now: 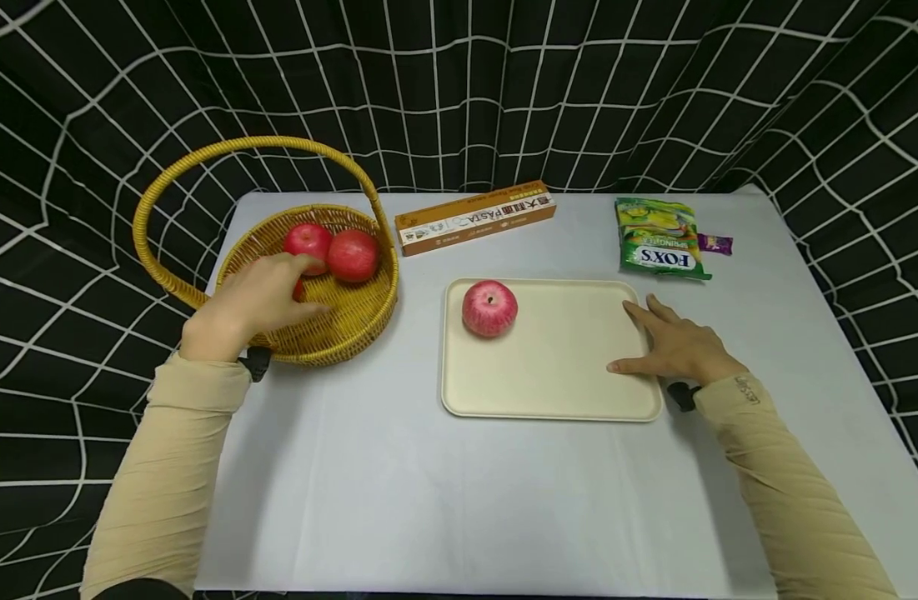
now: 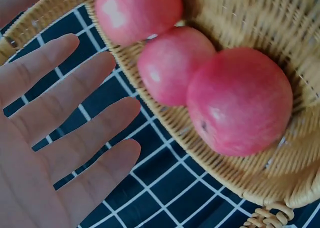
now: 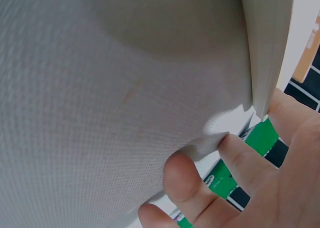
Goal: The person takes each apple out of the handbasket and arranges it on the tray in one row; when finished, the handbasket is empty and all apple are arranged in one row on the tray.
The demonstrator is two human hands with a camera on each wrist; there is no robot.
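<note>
My left hand reaches over the yellow wicker basket, its fingers extended. Inside the basket are red apples, one partly hidden by that hand; the left wrist view shows three, the largest apple nearest the camera. Straight, spread fingers lie apart from the apples in that view. Near the right end of a cream tray is my right hand, spread across its rim with the thumb over the tray. A pink-red apple sits in the tray's upper left corner.
Behind the tray lies a long brown-and-white pasta box. A green candy bag and a small purple packet are at the back right. The basket's tall handle arches up at the left. White cloth covers the table.
</note>
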